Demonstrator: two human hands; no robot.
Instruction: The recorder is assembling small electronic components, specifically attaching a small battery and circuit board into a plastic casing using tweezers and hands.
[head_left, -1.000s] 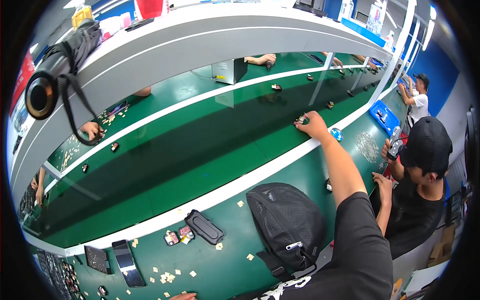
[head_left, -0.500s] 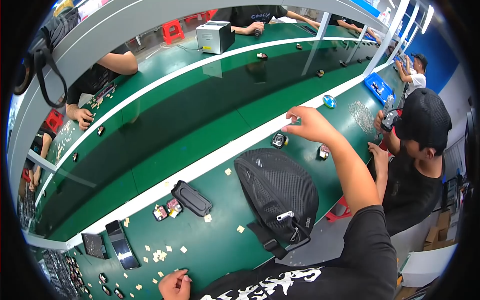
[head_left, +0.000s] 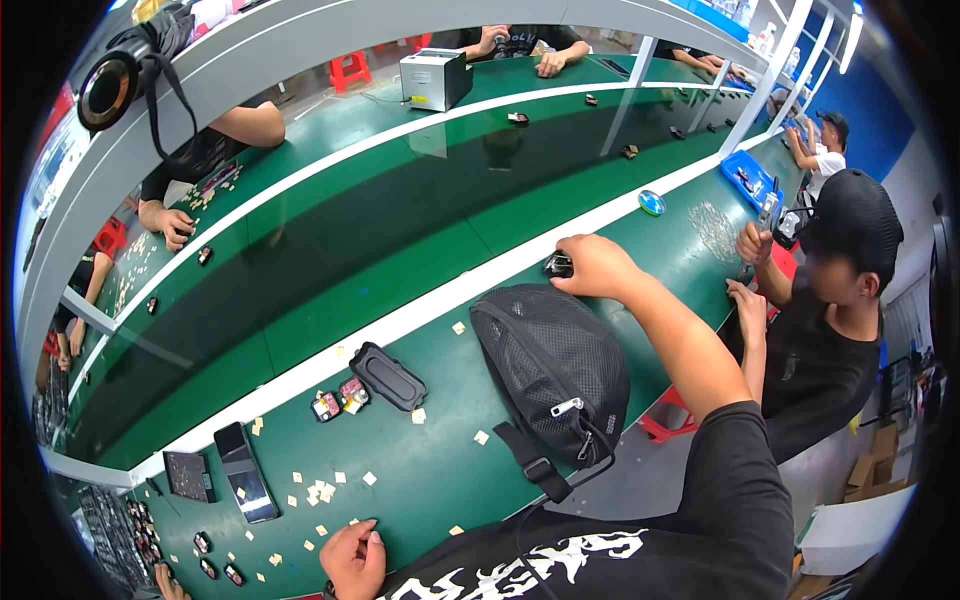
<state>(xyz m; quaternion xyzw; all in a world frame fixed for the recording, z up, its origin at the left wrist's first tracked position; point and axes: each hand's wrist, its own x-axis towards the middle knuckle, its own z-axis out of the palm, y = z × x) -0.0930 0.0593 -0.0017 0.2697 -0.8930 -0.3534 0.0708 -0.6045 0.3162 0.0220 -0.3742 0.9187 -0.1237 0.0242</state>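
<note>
At the far edge of the green bench, my right hand (head_left: pixel 597 266) has its fingers closed around a small black device (head_left: pixel 558 264), which the hand partly hides. Just nearer to me lies a black mesh bag (head_left: pixel 555 365) with a zip and a strap. My left hand (head_left: pixel 354 560) rests at the near bench edge, fingers curled and nothing visible in them. Small pale square pieces (head_left: pixel 321 491) are scattered beyond it. Farther off, two small devices with exposed insides (head_left: pixel 340 399) sit beside an oblong black case (head_left: pixel 388 376).
A phone (head_left: pixel 244 473) and a dark flat box (head_left: pixel 189 477) lie at the left. Beyond the white rail, a conveyor belt (head_left: pixel 400 300) carries small devices. A co-worker (head_left: pixel 835 290) sits close on the right with a hand tool, near a blue tray (head_left: pixel 752 178) and a round tin (head_left: pixel 651 203).
My right hand has come down from above the bench and closed on the small black device. The left hand stays near the bench edge. Across the belt, a person's hands have shifted.
</note>
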